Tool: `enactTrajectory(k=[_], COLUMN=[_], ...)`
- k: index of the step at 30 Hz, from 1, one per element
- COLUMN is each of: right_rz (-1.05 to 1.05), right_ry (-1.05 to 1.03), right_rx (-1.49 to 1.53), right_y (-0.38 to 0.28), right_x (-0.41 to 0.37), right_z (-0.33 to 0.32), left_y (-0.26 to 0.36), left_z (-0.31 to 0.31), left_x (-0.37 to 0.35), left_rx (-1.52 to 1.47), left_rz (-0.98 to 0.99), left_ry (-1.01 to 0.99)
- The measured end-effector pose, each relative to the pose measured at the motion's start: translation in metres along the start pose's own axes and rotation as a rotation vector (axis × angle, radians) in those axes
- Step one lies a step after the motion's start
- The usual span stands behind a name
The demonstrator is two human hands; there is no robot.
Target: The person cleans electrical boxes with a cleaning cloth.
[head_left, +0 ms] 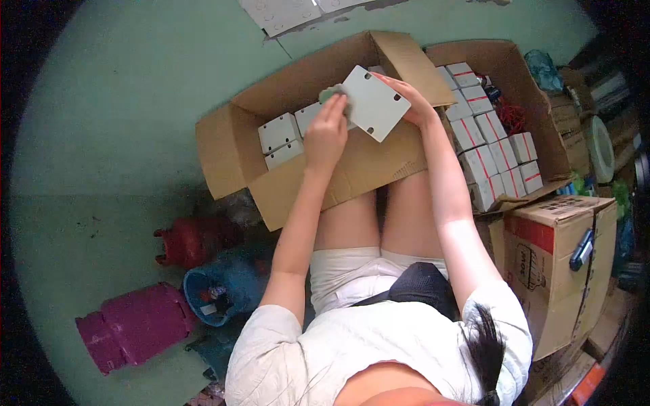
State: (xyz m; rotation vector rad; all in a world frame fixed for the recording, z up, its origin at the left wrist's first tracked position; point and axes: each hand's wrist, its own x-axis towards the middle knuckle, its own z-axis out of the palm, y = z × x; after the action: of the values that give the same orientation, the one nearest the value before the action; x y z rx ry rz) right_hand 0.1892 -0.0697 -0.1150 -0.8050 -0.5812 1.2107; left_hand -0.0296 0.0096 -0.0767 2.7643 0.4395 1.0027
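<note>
My right hand [416, 103] grips a flat-faced white box [376, 105] along its right side, tilted above an open cardboard carton [369, 162]. Dark notches show near the corners of its face. Closed round a grey-green pad [330, 93], perhaps a cloth or sponge, my left hand [327, 128] is at the left edge of that box. Whether the pad touches the box is hard to tell, as the area is blurred. Inside the carton, at its left end, more white boxes [278, 132] with dark notches stand together. My arms hide part of the carton's contents.
To the right, a second carton [484, 49] holds several white boxes with red stripes [494, 152] and red cord [510, 116]. A closed carton [552, 271] carries a dark blue tool [581, 250]. Purple [139, 325], blue [227, 284] and red [196, 242] gas cylinders lie at left.
</note>
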Motion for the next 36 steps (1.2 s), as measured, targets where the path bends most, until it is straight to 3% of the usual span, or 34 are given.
enactTrajectory(k=[2,4,7,9,11,13,15,16,19,21,23,26,31,33,34,35,36], right_rz=[-0.008,-0.01,0.014,-0.007,-0.022,0.003,0.039,0.031,0.013,-0.002,0.028,0.013,0.007,0.008,0.01,0.006,0.001], right_ry=[-0.014,-0.036,-0.03,0.043,0.027,-0.024,-0.037,-0.04,0.02,-0.003,-0.027,0.029,-0.031,0.003,0.003,0.008,0.015], right_rx=[0.001,-0.005,0.098,0.034,0.004,0.045,0.045,0.033,0.009,0.049,0.058,-0.063,0.039,0.01,0.006,-0.05,-0.106], right_y=[0.001,0.004,0.001,0.005,0.006,-0.004,-0.004,-0.004,-0.009,-0.006,-0.01,-0.015,-0.006,-0.005,-0.006,-0.009,-0.012], right_x=[0.002,0.003,-0.007,-0.006,0.004,-0.002,0.0,-0.002,-0.006,-0.008,-0.01,-0.012,-0.008,-0.005,-0.006,-0.007,-0.008], right_z=[-0.004,-0.005,-0.001,0.002,-0.003,0.007,0.004,0.006,0.013,0.011,0.008,0.018,0.008,0.006,0.006,0.008,0.009], left_y=[0.011,0.03,0.033,0.016,0.01,0.029,0.038,0.036,0.035,0.021,0.026,0.038,0.011,0.018,0.033,0.045,0.055], left_z=[0.003,0.003,-0.017,-0.012,-0.007,-0.004,0.007,0.008,-0.006,0.0,0.002,-0.006,0.0,-0.002,-0.002,0.002,0.006], left_x=[0.0,-0.016,-0.004,0.007,0.014,0.006,-0.01,-0.012,0.008,0.018,0.016,0.004,0.031,0.037,0.032,0.022,0.009], left_rx=[0.01,-0.104,-0.07,-0.059,0.051,-0.021,-0.066,-0.067,-0.072,0.026,0.049,0.04,-0.047,0.043,-0.023,-0.026,-0.028], left_rz=[-0.045,0.231,0.104,-0.018,-0.208,-0.165,0.12,0.127,0.035,-0.262,-0.263,0.293,0.062,-0.17,-0.188,-0.191,0.007], left_ry=[0.019,-0.234,-0.274,0.029,0.132,-0.032,-0.09,-0.077,-0.103,0.076,0.105,-0.242,0.018,0.06,-0.106,-0.1,-0.106])
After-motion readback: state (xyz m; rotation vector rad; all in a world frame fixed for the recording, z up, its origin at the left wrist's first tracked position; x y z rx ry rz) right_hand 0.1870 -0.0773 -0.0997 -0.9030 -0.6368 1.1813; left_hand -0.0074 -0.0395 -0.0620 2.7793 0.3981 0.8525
